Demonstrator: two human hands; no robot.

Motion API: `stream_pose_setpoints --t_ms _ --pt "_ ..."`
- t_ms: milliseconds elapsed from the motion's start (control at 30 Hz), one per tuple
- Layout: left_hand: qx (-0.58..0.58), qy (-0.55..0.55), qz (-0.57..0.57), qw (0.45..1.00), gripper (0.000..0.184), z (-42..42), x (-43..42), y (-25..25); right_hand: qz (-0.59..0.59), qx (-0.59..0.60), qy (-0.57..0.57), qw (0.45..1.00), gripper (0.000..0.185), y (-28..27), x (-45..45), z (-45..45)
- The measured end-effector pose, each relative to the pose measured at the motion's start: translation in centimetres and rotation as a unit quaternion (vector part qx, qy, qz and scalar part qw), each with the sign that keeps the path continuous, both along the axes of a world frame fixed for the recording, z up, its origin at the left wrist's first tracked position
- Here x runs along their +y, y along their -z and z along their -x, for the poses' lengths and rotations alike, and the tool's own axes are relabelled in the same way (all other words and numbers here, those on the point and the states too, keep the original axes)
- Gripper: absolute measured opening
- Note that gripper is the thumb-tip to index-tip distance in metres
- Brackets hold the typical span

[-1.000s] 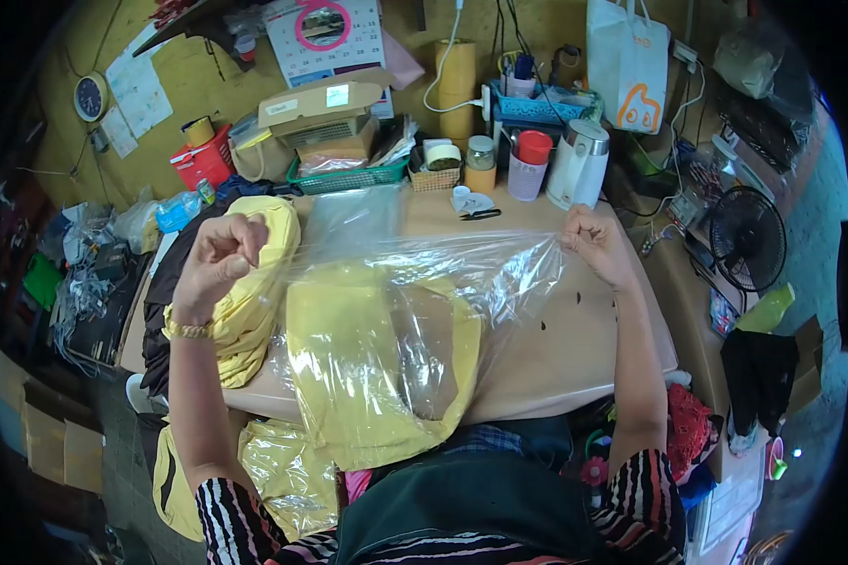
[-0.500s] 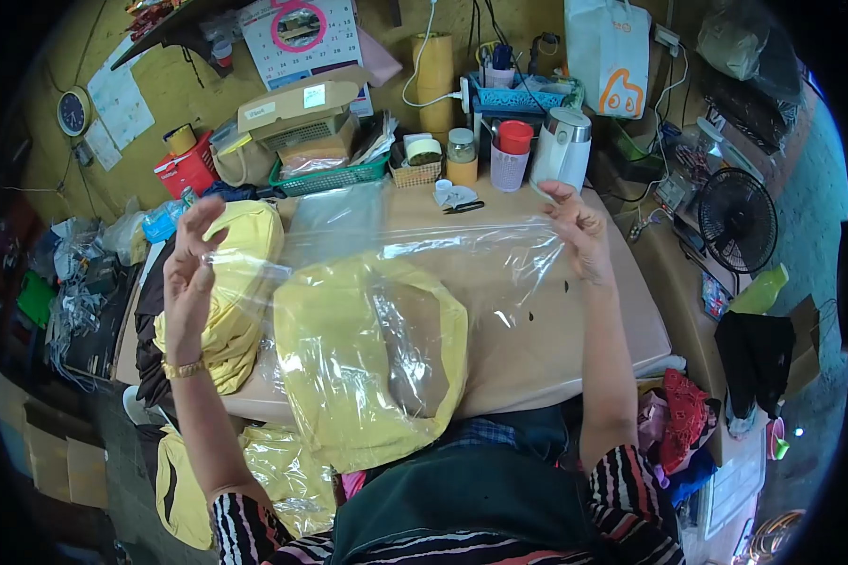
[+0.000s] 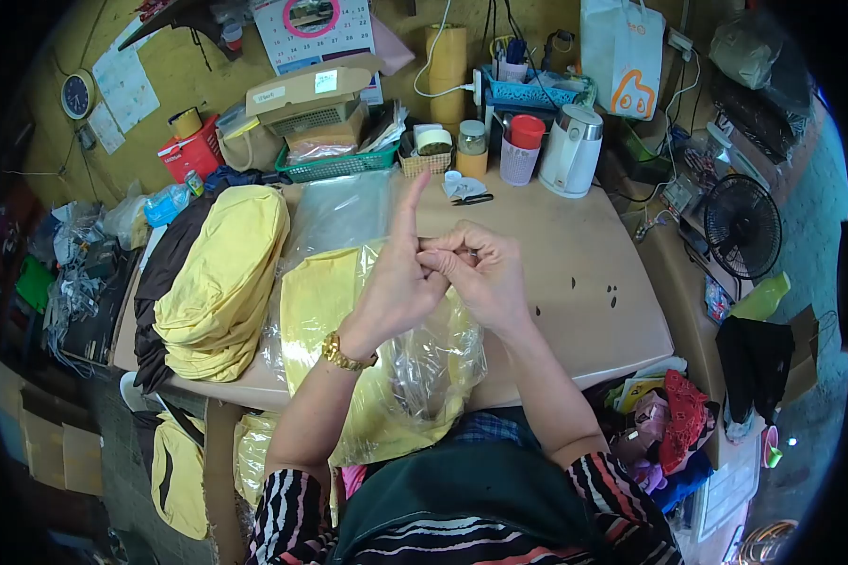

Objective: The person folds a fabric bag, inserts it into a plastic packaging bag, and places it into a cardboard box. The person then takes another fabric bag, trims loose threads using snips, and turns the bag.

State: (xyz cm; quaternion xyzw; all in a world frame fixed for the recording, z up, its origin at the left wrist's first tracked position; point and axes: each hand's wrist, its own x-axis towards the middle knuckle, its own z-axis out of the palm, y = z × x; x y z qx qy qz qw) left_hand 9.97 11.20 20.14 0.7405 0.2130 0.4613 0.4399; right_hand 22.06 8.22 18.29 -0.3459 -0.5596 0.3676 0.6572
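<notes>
— Clear plastic bag (image 3: 443, 363) has dropped from its stretched position between the hands; both hands have moved inward and met. Location now?
— On the tan-covered table (image 3: 584, 292), at the near edge, around the folded yellow fabric (image 3: 316, 301). Hands above it.
— Pose of the left hand (image 3: 396, 290)?
— Forearm angled inward, gold-coloured metal wristband (image 3: 342, 352) at the wrist. Index finger straight, pointing toward the far side; other fingers bent.
— Right hand (image 3: 490, 278)?
— Forearm slanted inward from the right. Fingers curled, fingertips touching the left hand's. Whether either hand grips plastic between the fingertips: cannot tell.
— Surroundings, moving outward?
— Flat, transparent plastic sheets (image 3: 341, 202) just beyond the fabric. Heaped yellow cloth (image 3: 226, 273) to the left, with dark cloth beside it. Farther back: green plastic basket (image 3: 339, 169), small black tool (image 3: 472, 200), white electric kettle (image 3: 571, 153).
</notes>
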Motion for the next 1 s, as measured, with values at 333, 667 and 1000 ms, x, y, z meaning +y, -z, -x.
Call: stream_pose_setpoints --t_ms 333,667,1000 --pt "0.269 -0.107 -0.255 0.923 0.017 3.2 -2.7 1.6 -0.127 -0.217 0.347 0.904 0.014 2.9 0.8 -2.9" --pt "0.375 -0.230 -0.391 0.808 0.023 2.7 -4.0 3.0 0.041 -0.521 0.200 0.829 0.025 1.9 -1.7 -1.2" --pt "0.195 -0.303 -0.443 0.821 0.031 2.1 -1.4 6.6 0.170 -0.266 -0.124 0.941 0.078 3.8 0.1 -3.0"
